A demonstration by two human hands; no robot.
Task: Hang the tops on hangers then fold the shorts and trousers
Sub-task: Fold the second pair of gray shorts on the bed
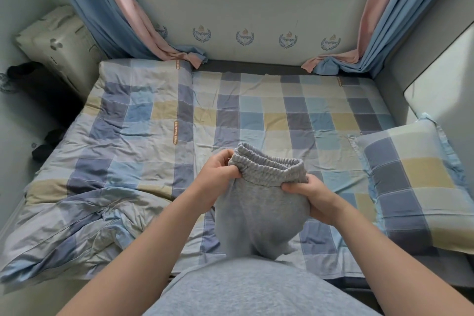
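Observation:
A grey garment with an elastic waistband (259, 202) hangs in front of me above the near edge of the bed (256, 115). My left hand (218, 172) grips the left end of the waistband, fingers curled round the gathered fabric. At the waistband's right end, my right hand (311, 197) pinches the cloth. The waistband is held open and upward, and the rest of the fabric droops toward my body, its lower part hidden behind my grey top. No hangers or tops are in view.
A checked blue, grey and yellow quilt (123, 141) covers the bed, rumpled at the near left. A matching pillow (415, 177) lies at the right. Blue and pink curtains (123, 20) hang at both far corners. A white suitcase (59, 43) stands at the far left.

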